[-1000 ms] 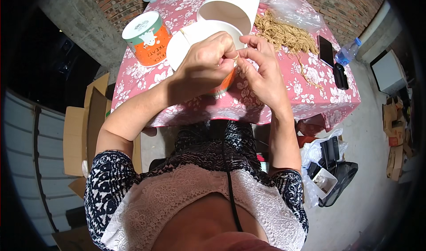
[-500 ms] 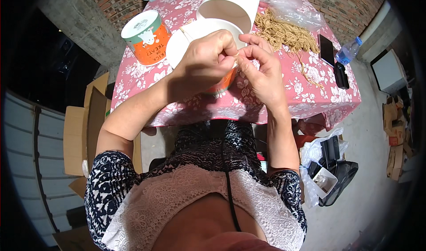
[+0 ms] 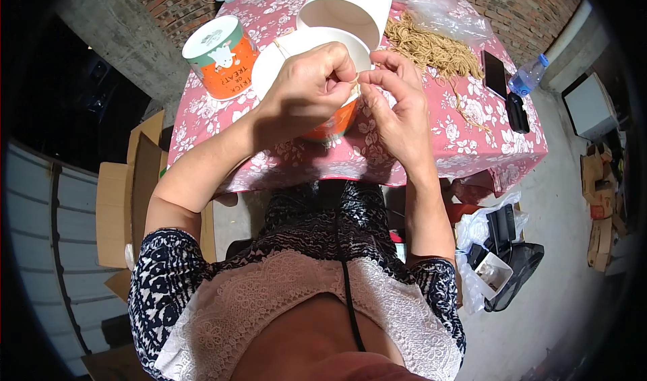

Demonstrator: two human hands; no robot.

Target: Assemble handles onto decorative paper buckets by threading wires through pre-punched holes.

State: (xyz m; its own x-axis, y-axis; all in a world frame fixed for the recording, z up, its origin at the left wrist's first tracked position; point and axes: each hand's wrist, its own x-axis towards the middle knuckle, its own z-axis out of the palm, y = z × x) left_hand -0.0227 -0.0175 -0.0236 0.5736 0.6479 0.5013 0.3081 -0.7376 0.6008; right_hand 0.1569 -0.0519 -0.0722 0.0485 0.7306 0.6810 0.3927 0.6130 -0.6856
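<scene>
Over the near rim of a paper bucket (image 3: 266, 63), white inside and orange outside, both my hands meet. My left hand (image 3: 311, 79) is closed, its fingers curled round a thin tan cord (image 3: 356, 86), of which only a short bit shows. The thumb and forefinger of my right hand (image 3: 399, 105) pinch the same cord, while its other fingers are loosely bent. Another piece of cord (image 3: 280, 48) shows at the bucket's far left rim. My left hand and forearm hide much of this bucket.
An orange and green bucket (image 3: 226, 71) stands at left, white end up. Behind lies a white bucket (image 3: 347, 14) on its side. At right are a heap of tan cords (image 3: 431, 49), clear plastic bags (image 3: 445, 14), a phone (image 3: 495, 74), a black case (image 3: 517, 113) and a water bottle (image 3: 529, 76).
Both hands have shifted very slightly left, still pinched together on the cord. A little more of the cord shows below the fingertips.
</scene>
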